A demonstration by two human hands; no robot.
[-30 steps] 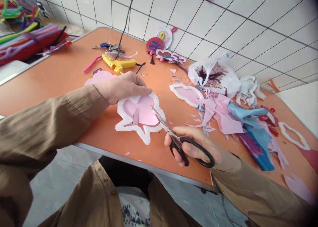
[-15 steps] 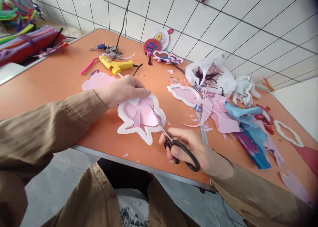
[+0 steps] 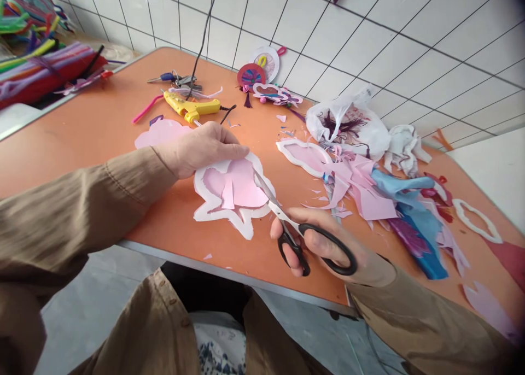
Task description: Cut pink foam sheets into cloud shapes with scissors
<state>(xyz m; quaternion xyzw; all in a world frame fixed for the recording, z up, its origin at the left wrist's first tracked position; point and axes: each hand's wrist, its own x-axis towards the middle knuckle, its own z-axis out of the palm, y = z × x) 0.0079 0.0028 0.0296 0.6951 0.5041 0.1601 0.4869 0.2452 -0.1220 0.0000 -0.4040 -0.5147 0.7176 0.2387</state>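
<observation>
My left hand (image 3: 205, 148) grips the upper edge of a white-rimmed cutout (image 3: 203, 205) with a wavy outline and pointed lobes, thumb on top. Inside the white rim lies a pink sheet (image 3: 244, 183), with a slit and a narrow loose flap. My right hand (image 3: 332, 235) has its fingers through the black handles of a pair of scissors (image 3: 279, 211). The handles are spread apart. One blade lies over the pink sheet at the cutout's right side; the other blade is mostly hidden. Behind my left hand sits a pink scalloped piece (image 3: 159, 134).
A yellow glue gun (image 3: 192, 106) and keys (image 3: 186, 82) lie at the back of the orange table (image 3: 102, 107). Finished ornaments (image 3: 251, 75) rest by the tiled wall. To the right are a white plastic bag (image 3: 377, 137), pink scraps (image 3: 369, 194) and blue material (image 3: 414, 211).
The scissor handles have spread apart, and my right hand has shifted slightly right and down. The pink sheet's flap has moved a little. My left hand has stayed nearly still.
</observation>
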